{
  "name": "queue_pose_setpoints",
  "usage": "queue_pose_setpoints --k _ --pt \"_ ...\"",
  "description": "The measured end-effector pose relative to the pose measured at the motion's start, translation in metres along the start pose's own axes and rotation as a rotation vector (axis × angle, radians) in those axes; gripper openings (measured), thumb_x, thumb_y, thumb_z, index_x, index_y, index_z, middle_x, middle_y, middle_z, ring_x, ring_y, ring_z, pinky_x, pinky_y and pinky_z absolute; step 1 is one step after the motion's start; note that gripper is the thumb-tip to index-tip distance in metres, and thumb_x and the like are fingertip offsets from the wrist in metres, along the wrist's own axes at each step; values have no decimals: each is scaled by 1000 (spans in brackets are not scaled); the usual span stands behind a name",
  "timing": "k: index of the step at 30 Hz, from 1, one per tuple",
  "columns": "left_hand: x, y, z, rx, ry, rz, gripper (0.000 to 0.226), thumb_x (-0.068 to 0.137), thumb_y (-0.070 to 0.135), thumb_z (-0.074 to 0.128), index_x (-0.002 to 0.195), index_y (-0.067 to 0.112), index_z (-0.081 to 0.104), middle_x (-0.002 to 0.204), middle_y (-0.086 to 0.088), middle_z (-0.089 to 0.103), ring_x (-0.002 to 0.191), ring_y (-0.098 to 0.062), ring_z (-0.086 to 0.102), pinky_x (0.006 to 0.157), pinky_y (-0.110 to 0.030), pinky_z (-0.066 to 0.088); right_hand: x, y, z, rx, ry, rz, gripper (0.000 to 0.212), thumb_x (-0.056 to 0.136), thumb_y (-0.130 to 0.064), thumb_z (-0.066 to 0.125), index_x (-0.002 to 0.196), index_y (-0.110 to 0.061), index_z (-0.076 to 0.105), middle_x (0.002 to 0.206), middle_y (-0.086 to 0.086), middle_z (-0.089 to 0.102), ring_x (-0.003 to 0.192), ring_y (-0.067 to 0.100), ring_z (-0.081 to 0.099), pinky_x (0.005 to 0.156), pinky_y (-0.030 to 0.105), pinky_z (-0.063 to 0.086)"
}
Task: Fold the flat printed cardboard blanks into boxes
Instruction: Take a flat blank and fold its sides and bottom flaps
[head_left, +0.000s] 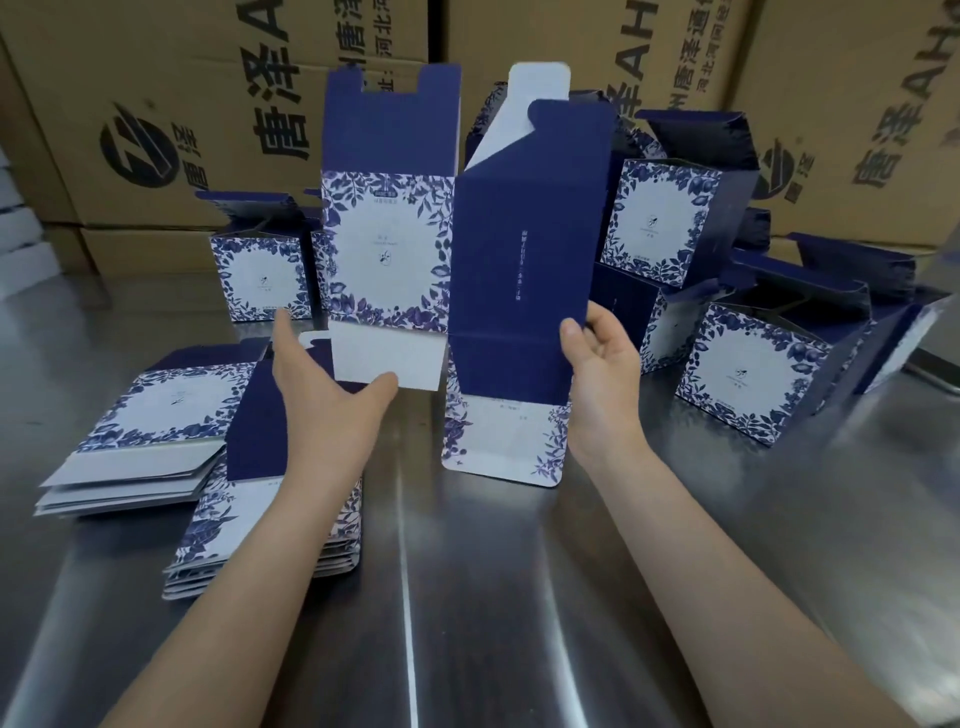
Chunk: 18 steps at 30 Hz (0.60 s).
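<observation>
Head view: holding a part-opened cardboard blank (387, 249) upright above the steel bench (519, 597) — gripping the edge of its navy side panel with the right hand (605, 374), thumb in front, fingers curled behind. Touching the blank's white bottom flap with the left hand (317, 387), open, fingers straight, thumb lying against the flap's lower edge. Lying on the bench at the left, two stacks of flat blanks (156, 415). Standing and leaning behind — folded boxes (748, 374), backing onto brown shipping cartons (208, 104).
</observation>
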<state>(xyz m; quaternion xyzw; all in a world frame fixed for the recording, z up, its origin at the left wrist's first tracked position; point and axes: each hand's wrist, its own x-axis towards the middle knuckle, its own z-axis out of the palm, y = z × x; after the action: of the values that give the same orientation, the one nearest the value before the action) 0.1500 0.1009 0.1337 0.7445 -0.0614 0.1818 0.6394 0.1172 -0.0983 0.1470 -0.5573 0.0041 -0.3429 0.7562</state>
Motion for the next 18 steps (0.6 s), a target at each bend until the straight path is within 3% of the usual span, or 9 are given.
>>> queue_pose_setpoints --k 5,9,14,16,18 --pt "6 -2 -5 -98 -35 -49 109 81 7 76 155 38 1 156 2 33 133 -18 47 109 -42 41 -2 -5 -1 58 -37 -8 19 95 -5 52 103 -12 67 97 -2 73 95 15 65 96 39 53" --pt "7 -3 -7 -52 10 -16 105 79 12 79 155 37 12 158 7 30 141 -13 37 114 -39 35 -3 -7 1 63 -19 -26 14 86 -19 57 91 -19 70 100 0 71 96 15 63 100 42 49" --pt "5 -1 -6 28 146 97 92 75 24 82 148 31 26 149 4 42 135 -18 42 113 -43 37 -4 -7 4 54 -4 -36 16 95 -20 54 102 -18 68 107 -4 70 106 14 62 106 40 46" --pt "5 -1 -6 31 194 161 86 74 23 80 143 24 28 132 5 53 119 -16 53 102 -37 44 -7 -6 7 18 -28 -40 19 99 -18 50 105 -20 69 108 -5 71 106 12 62 103 37 48" --pt "6 -2 -5 30 233 230 78 75 17 75 138 20 29 106 17 56 92 1 57 76 -17 45 -12 -6 10 -17 -64 -45 23 102 -18 47 107 -21 69 107 -6 71 102 10 63 97 31 50"
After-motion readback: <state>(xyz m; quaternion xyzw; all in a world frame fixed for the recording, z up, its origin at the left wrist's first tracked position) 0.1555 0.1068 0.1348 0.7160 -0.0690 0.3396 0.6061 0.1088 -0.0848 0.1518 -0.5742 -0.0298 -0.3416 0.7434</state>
